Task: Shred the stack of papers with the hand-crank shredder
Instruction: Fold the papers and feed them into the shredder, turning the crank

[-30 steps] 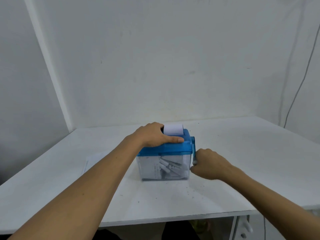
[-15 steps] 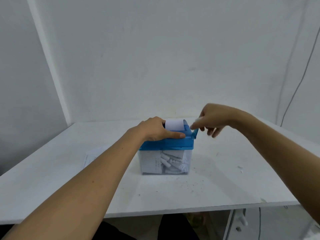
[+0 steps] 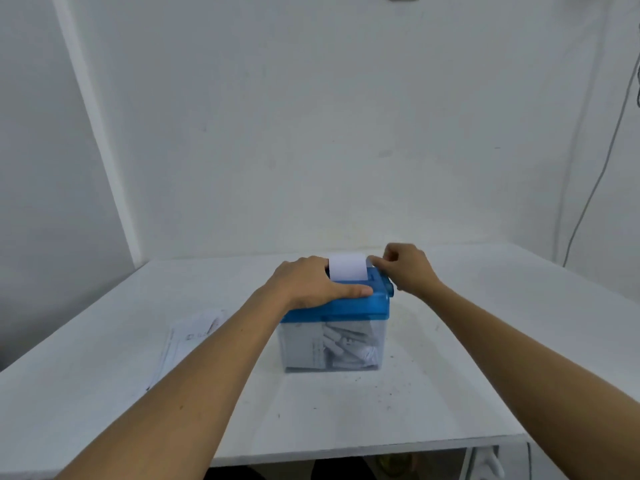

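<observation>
At the crank [image 3: 390, 289], the right hand [image 3: 408, 271] has dropped lower.

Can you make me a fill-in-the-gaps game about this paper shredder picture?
1. The left hand presses on the shredder, on its ____ lid.
2. The right hand holds the ____ at the shredder's right side.
3. The stack of papers lies on the table to the shredder's ____.
4. The sheet sticking up from the slot is ____.

Missing words: blue, crank, left, white.
</observation>
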The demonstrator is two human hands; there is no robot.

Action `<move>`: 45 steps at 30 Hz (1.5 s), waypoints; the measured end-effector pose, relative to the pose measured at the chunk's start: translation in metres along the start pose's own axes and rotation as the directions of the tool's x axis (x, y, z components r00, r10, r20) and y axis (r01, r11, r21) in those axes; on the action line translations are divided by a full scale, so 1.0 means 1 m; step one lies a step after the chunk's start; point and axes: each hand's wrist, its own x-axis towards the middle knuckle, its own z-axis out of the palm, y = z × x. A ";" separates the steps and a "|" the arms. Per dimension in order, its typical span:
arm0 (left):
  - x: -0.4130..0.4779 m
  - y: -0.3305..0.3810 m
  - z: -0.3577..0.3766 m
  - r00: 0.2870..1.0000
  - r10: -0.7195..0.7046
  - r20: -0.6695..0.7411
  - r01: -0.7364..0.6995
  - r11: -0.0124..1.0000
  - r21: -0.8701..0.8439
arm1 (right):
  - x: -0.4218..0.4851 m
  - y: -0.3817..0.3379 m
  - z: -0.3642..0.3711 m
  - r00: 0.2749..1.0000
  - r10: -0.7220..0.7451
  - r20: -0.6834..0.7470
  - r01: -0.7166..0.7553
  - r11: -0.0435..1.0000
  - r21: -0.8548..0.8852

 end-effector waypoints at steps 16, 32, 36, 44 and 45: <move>-0.006 0.004 0.003 0.998 0.018 -0.066 -0.013 0.996 0.088 | -0.083 0.009 -0.011 0.900 0.216 0.380 -0.201 0.976 -0.079; -0.008 0.010 -0.001 0.999 0.043 -0.017 -0.041 0.994 0.104 | -0.032 -0.031 -0.069 0.988 -0.145 0.055 0.141 0.988 0.063; -0.009 0.010 -0.001 0.999 0.036 -0.009 -0.035 0.994 0.100 | -0.009 -0.021 -0.038 0.989 -0.148 -0.022 0.149 0.985 0.086; -0.012 0.014 -0.003 0.999 0.024 -0.027 -0.022 0.996 0.083 | -0.009 0.017 0.017 0.984 0.091 0.151 -0.113 0.982 0.149; -0.011 0.013 -0.004 0.999 0.027 -0.032 -0.025 0.996 0.084 | -0.012 0.021 0.021 0.977 0.121 0.176 -0.143 0.982 0.122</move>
